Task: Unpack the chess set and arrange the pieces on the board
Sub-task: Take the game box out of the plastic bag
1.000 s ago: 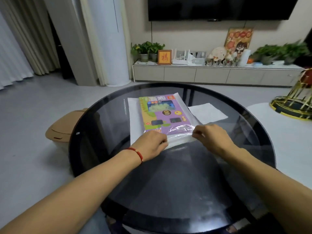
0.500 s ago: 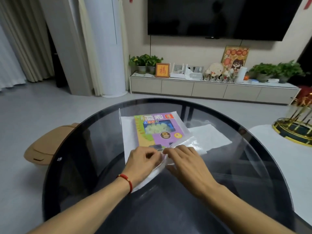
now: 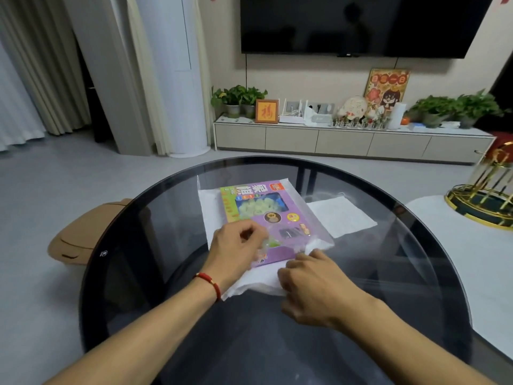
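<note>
Two hands are working the near end of the chess set box, which is lying mid-table in a clear plastic bag on white sheets. Left hand is pinching the wrap over the box's near-left corner; right hand is gripping the bag's near edge — likely pulling it open. A loose white paper is sitting toward the glass table's right edge, not obstructing.

Round dark glass table — beyond it a wall-mounted television, low cabinet, potted plants.
</note>
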{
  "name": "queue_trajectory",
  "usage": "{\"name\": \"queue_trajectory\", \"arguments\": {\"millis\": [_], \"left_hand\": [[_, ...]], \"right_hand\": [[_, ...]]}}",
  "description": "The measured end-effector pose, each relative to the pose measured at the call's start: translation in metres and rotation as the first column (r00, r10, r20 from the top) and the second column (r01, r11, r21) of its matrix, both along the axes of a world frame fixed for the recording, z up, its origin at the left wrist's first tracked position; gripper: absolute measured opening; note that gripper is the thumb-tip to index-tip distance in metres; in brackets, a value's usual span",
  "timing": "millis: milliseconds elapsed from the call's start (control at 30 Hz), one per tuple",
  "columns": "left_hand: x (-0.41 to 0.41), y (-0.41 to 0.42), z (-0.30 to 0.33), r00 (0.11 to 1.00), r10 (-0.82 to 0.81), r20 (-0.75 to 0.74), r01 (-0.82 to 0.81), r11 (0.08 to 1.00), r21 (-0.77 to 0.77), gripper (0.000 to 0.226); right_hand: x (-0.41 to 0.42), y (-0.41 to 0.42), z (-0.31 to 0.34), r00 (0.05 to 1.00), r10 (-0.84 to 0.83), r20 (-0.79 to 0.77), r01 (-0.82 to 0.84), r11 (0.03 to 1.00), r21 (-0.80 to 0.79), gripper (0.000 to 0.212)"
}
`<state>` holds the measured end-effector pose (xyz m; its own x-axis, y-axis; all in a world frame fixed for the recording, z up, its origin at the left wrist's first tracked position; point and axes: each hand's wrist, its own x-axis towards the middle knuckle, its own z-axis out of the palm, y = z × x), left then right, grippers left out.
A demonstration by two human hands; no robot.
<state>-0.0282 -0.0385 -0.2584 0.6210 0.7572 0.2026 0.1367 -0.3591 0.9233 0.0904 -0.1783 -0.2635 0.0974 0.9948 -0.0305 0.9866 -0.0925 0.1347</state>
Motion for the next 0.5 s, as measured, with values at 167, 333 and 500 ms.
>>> {"name": "queue_trajectory", "arguments": {"millis": [167, 333, 500], "left_hand": [[0.008, 0.024, 0.002, 0.982, 0.061, -0.176, 0.014, 0.919, 0.394, 0.017], [0.010, 0.055, -0.031, 0.716, 0.054, -0.696, 0.341, 0.842, 0.417, 0.048], [0.004, 0.037, -0.036, 0.708, 0.144, -0.691, 0.227, 0.881, 0.416, 0.048]], "right_hand": [[0.014, 0.001, 0.008, 0.899, -0.386, -0.208, 0.399, 0.917, 0.019, 0.037], [0.039, 0.011, -0.002, 0.565, -0.499, -0.657, 0.604, 0.793, -0.083, 0.030], [0.043, 0.024, 0.005, -0.187, -0.181, -0.966, 0.668, 0.697, -0.260, 0.025]]}}
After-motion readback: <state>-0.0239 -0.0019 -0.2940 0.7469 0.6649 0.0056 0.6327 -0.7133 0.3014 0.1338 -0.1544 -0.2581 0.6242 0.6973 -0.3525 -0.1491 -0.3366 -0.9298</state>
